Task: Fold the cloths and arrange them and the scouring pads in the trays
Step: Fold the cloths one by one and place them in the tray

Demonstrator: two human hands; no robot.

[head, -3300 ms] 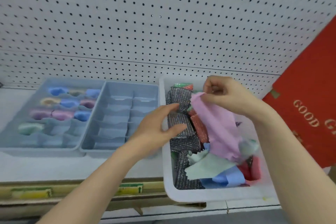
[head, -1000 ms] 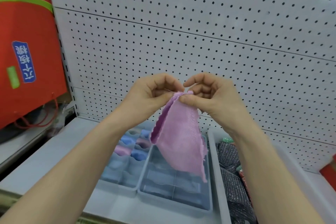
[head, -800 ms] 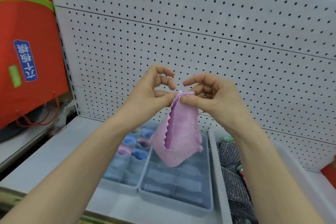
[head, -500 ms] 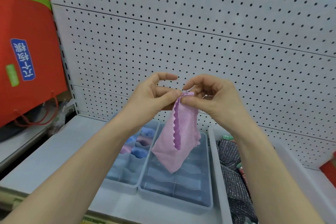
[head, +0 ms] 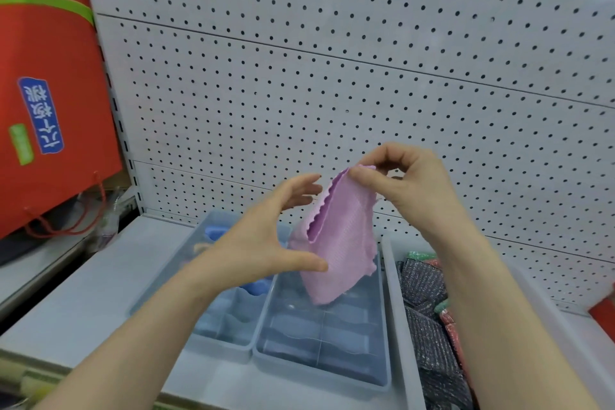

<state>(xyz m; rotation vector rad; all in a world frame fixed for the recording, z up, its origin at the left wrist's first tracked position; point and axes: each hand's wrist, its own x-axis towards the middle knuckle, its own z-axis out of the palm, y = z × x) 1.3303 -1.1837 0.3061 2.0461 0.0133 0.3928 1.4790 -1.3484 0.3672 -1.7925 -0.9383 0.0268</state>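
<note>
A pink cloth (head: 339, 243), folded over on itself, hangs in the air above the trays. My right hand (head: 406, 183) pinches its top corner between thumb and fingers. My left hand (head: 266, 243) is spread open beside the cloth's left edge, thumb touching the lower part, fingers apart and holding nothing. Below stand two grey divided trays: the right tray (head: 382, 359) with bare compartments, and the left tray (head: 199, 236) with rolled blue cloths (head: 256, 286). A white bin (head: 391, 276) at the right holds dark scouring pads (head: 422, 283).
A white pegboard wall (head: 332, 60) rises behind the shelf (head: 83, 293). A red bag (head: 50, 103) with a blue label hangs at the left. More coloured pads, green and red, lie in the bin near its far end.
My left hand let go of the cloth's top corner, dropped lower and opened beside the cloth. The right hand still pinches the top, slightly further right. The cloth hangs folded.
</note>
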